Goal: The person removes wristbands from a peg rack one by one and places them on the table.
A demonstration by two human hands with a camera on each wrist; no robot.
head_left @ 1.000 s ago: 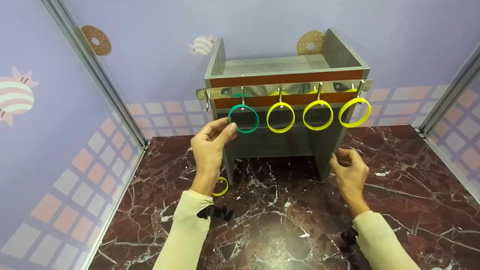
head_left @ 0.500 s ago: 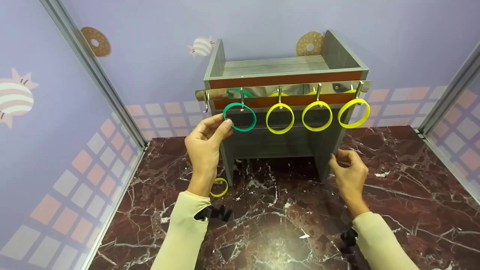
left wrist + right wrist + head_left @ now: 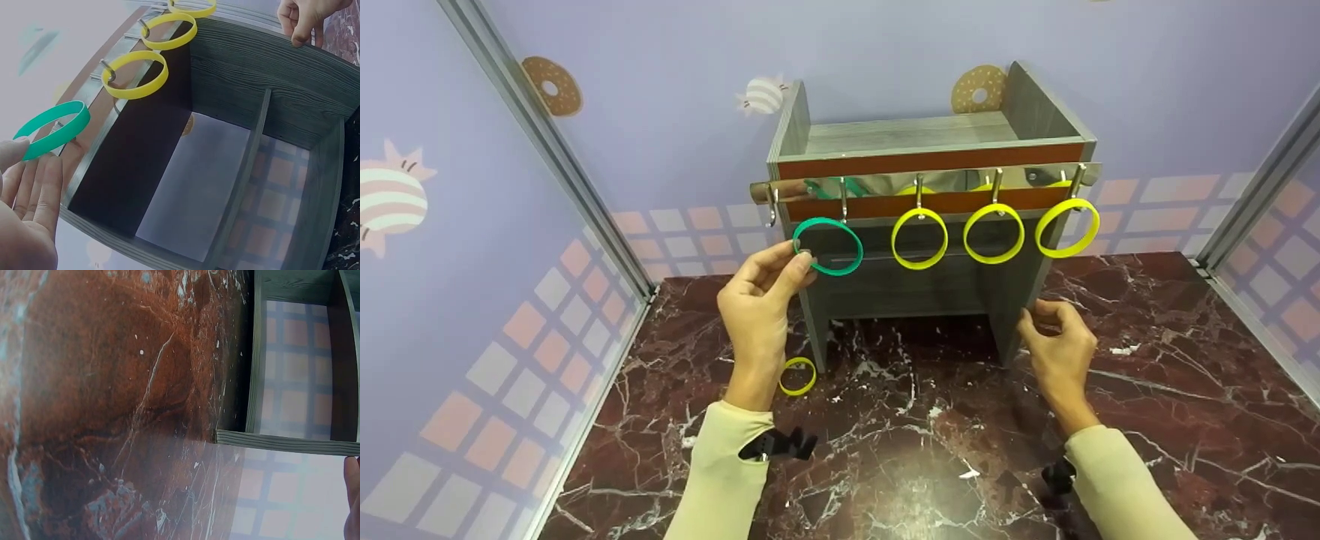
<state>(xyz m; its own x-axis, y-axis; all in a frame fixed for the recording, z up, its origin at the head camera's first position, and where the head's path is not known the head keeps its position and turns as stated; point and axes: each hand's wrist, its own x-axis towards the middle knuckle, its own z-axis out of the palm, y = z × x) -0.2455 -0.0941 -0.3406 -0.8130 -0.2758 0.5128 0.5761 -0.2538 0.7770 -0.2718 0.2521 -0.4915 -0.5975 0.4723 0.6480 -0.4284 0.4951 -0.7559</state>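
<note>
Between thumb and fingers, my left hand [image 3: 759,304] pinches a green wristband [image 3: 860,253] by its left side. The band is bent slightly out of round and sits just below the tip of the second hook [image 3: 844,201]; whether they touch I cannot tell. In the left wrist view the green wristband [image 3: 63,134] stands before the metal hook rail. Low on the right, my right hand [image 3: 1063,341] grips the front edge of the grey shelf's side panel [image 3: 1014,315], its fingers curled at the outer face. Only a fingertip [image 3: 352,478] shows in the right wrist view.
Yellow wristbands [image 3: 919,265] hang from three hooks on the metal rail [image 3: 885,181]; the leftmost hook [image 3: 772,206] is bare. Another yellow wristband [image 3: 797,392] stands by the shelf's left foot on the dark red marbled table [image 3: 915,465]. Patterned walls [image 3: 660,97] enclose the back and sides.
The green wristband has come off the second hook, shifting left, then down, with my left hand. My right hand stays at the side panel.
</note>
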